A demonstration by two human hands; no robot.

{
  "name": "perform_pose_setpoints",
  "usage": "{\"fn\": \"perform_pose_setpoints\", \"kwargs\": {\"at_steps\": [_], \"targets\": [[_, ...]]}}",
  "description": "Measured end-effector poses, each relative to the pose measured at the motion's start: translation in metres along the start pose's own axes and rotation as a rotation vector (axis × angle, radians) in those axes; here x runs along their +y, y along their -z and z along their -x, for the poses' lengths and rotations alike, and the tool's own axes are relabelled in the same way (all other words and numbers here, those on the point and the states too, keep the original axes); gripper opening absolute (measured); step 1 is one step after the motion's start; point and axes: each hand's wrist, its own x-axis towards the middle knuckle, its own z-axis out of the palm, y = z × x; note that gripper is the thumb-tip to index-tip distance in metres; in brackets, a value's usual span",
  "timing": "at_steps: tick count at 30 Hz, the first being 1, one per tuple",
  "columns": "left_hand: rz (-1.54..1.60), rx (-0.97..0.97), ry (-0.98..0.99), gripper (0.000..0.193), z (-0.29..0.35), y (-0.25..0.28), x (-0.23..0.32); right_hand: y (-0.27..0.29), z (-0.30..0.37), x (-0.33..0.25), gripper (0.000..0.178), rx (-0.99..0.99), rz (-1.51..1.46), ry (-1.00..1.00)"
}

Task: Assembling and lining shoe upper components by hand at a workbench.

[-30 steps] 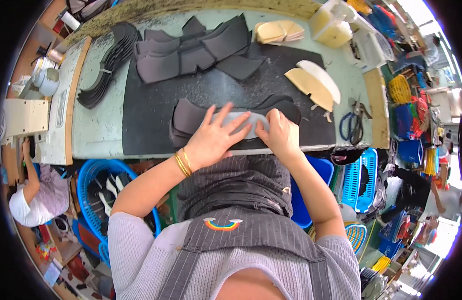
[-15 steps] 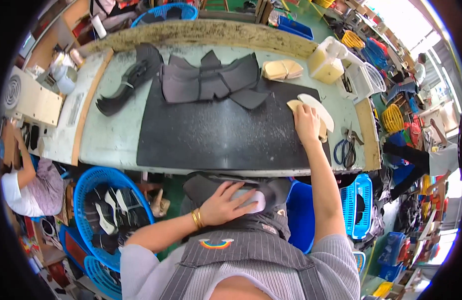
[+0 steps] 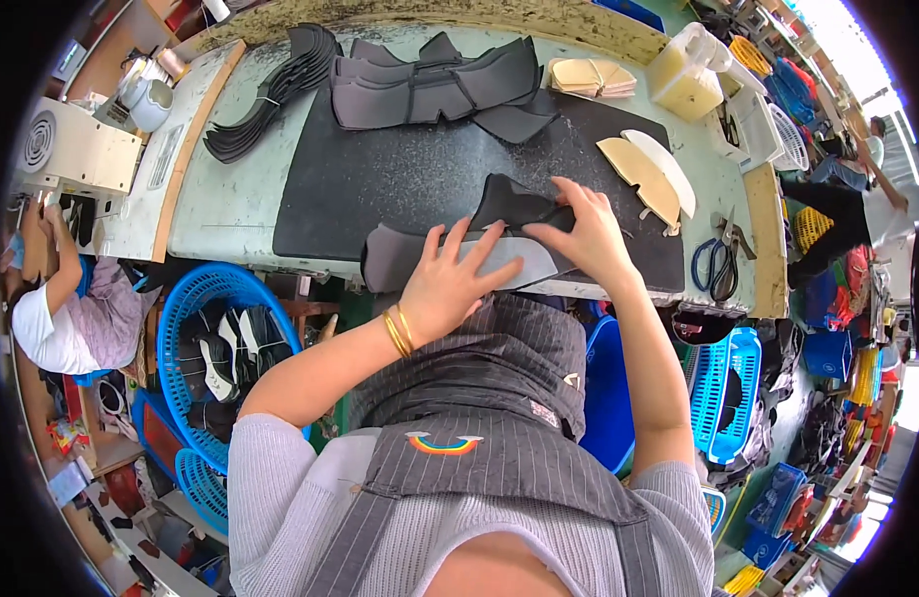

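Note:
A dark shoe upper piece (image 3: 392, 257) with a pale rounded patch (image 3: 535, 261) lies at the near edge of the black mat (image 3: 330, 214). My left hand (image 3: 447, 279) rests on it, fingers spread and flat beside the patch. At the piece's right end, my right hand (image 3: 591, 237) has its thumb by the patch and its bent fingers around the raised dark flap (image 3: 514, 202). Further right on the mat are cream curved pieces (image 3: 638, 177) and a white curved piece (image 3: 668, 164), apart from both hands.
Stacked dark cut pieces (image 3: 434, 85) and a tied cream bundle (image 3: 592, 78) lie at the back. Scissors (image 3: 720, 261) are at the right, below a yellowish plastic container (image 3: 688, 72). A blue basket of shoe parts (image 3: 181, 373) stands at left; a person (image 3: 56, 298) sits beyond it.
My right hand has left the cream pieces and come in to the dark piece. My left hand and that piece have risen from my lap onto the table edge. The view has shifted.

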Motion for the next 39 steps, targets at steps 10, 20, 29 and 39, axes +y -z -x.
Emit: {"fn": "perform_pose_setpoints", "kwargs": {"at_steps": [10, 20, 29, 39], "targets": [[0.263, -0.201, -0.304, 0.051, 0.084, -0.073, 0.037, 0.033, -0.018, 0.081, 0.025, 0.376, 0.308, -0.044], [-0.127, 0.123, 0.258, 0.073, -0.098, -0.011, -0.157, 0.008, -0.049, 0.072, 0.017, 0.089, 0.727, 0.037], [0.119, 0.250, -0.125, 0.043, -0.089, 0.023, -0.120, 0.010, -0.041, 0.092, 0.008, 0.383, 0.114, 0.066], [0.461, 0.314, -0.243, 0.059, -0.165, -0.043, -0.016, 0.014, -0.030, 0.102, 0.016, 0.402, -0.657, -0.398]]}}
